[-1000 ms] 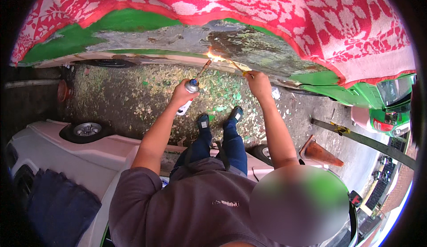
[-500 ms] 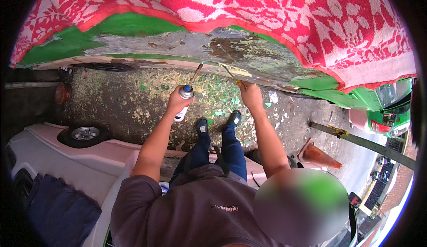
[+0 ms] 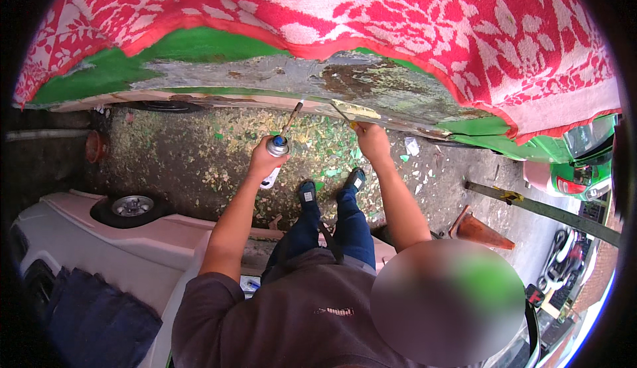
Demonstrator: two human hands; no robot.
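Observation:
My left hand is closed around a blowtorch, a gas can with a blue collar and a long metal nozzle. The nozzle tip is close to the lower edge of a green car's side, with a faint pale glow in front of it. In my right hand is a scraper with a yellow handle, its thin blade at the same panel edge, right of the nozzle. Paint is stripped there to grey metal, brown patches and cream filler. Whether the blade touches the panel I cannot tell.
A red and white leaf-patterned cloth drapes over the green car. Paint flakes litter the ground around my feet. Behind me stands a pale pink car. An orange cone and a metal beam lie to the right.
The whole view has shifted slightly. Both hands keep their grips and nearly the same places by the panel. The scraper's blade tip sits slightly nearer the torch nozzle.

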